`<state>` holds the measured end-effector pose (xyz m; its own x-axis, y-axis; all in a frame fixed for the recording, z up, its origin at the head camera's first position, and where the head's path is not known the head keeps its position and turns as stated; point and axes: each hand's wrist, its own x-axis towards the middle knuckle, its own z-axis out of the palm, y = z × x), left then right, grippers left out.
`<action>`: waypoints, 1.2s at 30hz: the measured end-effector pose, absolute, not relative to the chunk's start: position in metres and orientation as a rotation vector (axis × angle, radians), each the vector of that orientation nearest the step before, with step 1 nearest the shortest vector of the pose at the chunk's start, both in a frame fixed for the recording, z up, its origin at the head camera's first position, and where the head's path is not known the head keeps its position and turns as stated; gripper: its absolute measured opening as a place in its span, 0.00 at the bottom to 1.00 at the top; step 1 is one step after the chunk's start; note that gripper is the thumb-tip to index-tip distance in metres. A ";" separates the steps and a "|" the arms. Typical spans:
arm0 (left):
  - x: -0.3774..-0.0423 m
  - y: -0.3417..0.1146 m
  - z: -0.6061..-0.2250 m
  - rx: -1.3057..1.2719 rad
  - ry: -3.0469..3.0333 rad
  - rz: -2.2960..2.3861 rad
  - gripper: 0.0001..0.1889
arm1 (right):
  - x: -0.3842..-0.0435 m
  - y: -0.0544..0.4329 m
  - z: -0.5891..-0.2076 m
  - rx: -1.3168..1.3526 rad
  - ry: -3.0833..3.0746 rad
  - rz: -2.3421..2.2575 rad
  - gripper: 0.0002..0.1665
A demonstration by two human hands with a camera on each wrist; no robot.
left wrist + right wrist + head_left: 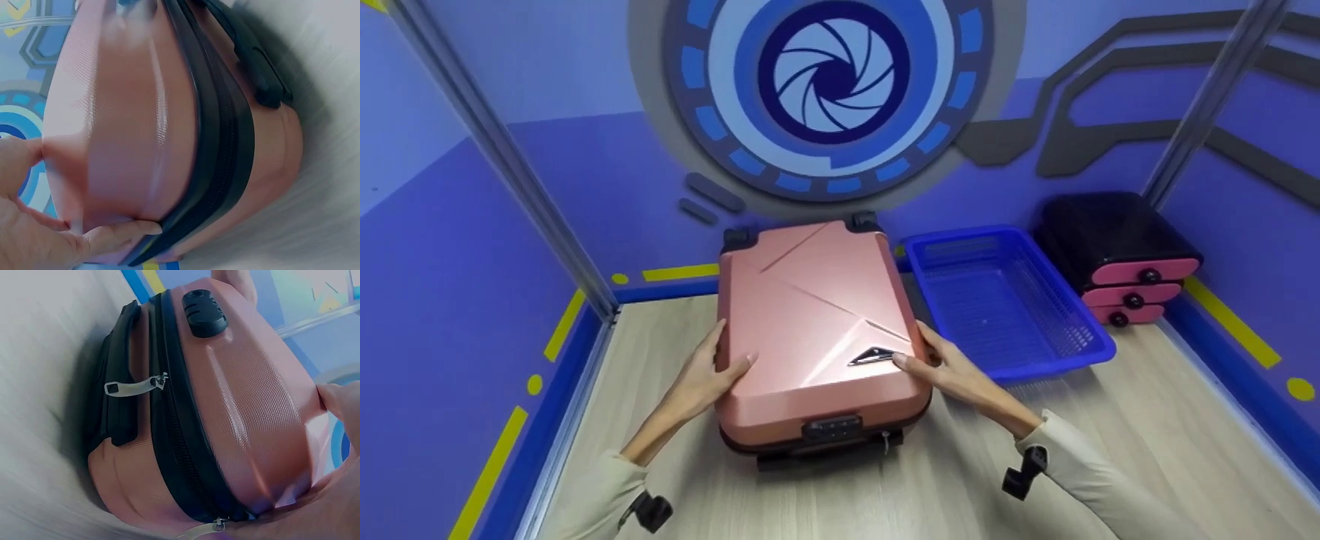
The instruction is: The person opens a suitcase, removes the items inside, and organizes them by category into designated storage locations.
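A pink hard-shell suitcase [825, 300] lies flat, its wheels at the far end and its black combination lock [832, 428] on the near side. My left hand [706, 379] grips its left edge, thumb on the top shell; in the left wrist view one finger reaches the black zipper band [216, 163]. On the right edge, my right hand [952, 367] holds the shell, with its thumb beside the small metal badge [874, 355]. The right wrist view shows a black carry handle [121, 377] and a metal zipper pull [132, 388] on the near side. The zipper looks closed there.
To the right of the suitcase stands a blue plastic basket [997, 300]. Behind it, at the back right, is a black box with pink drawers [1144, 271]. Blue printed walls [562, 172] enclose the wooden-looking surface [660, 360] at the back and sides.
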<state>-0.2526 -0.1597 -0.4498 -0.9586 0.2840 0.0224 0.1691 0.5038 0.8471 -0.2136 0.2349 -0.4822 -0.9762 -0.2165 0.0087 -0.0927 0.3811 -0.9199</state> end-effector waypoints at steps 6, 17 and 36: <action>-0.231 -0.166 -0.445 0.331 2.680 1.449 0.48 | -0.225 0.232 -0.481 -0.386 2.418 -1.713 0.55; -0.205 -0.156 -0.441 0.128 2.739 1.497 0.52 | -0.237 0.242 -0.480 -0.334 2.321 -1.697 0.58; -0.293 -0.194 -0.432 0.131 2.562 1.576 0.53 | -0.207 0.236 -0.457 -0.337 2.702 -1.439 0.56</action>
<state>-0.2935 -0.1938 -0.4323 -0.9877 0.1420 -0.0654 0.0057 0.4504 0.8928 -0.2067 0.2360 -0.4568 -0.9742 -0.2205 0.0480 -0.1629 0.5398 -0.8259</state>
